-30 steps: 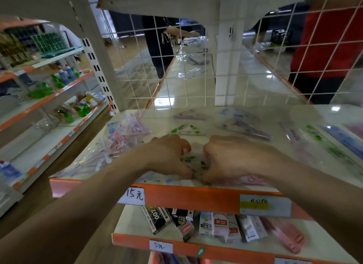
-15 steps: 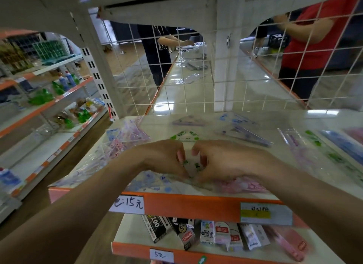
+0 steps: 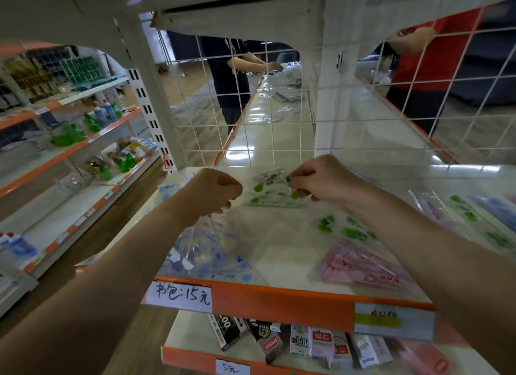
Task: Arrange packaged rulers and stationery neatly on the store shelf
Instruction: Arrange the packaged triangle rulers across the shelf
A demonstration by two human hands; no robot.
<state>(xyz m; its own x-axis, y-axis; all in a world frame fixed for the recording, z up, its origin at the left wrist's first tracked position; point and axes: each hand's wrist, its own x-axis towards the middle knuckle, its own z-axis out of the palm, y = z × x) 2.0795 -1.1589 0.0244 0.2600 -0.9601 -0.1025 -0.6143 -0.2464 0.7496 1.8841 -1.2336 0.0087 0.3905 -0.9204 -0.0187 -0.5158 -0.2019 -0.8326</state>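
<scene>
From the head camera I see both hands raised over the top shelf [image 3: 279,252], holding one green-printed ruler packet [image 3: 272,192] between them. The packet is lifted off the shelf surface, in front of the white wire grid [image 3: 279,123] at the back.

The left hand [image 3: 215,196] is curled into a loose fist at the packet's left edge, its fingers folded under and closed on the clear plastic (the fingertips are mostly hidden from me). The right hand [image 3: 326,179] pinches the packet's right edge between thumb and bent fingers.

A blue-printed packet [image 3: 206,249] lies flat on the shelf below the left wrist, near the front edge. A pink packet [image 3: 360,265] lies under the right forearm, and another green packet [image 3: 343,229] lies just behind it. More long packets [image 3: 474,221] lie further right.

A handwritten price label [image 3: 181,295] is stuck on the orange shelf lip. On the lower shelf, small boxes [image 3: 307,344] stand in a rough row.

Beyond the grid stand a person in dark clothes [image 3: 229,76] and a person in a red top [image 3: 432,62].
</scene>
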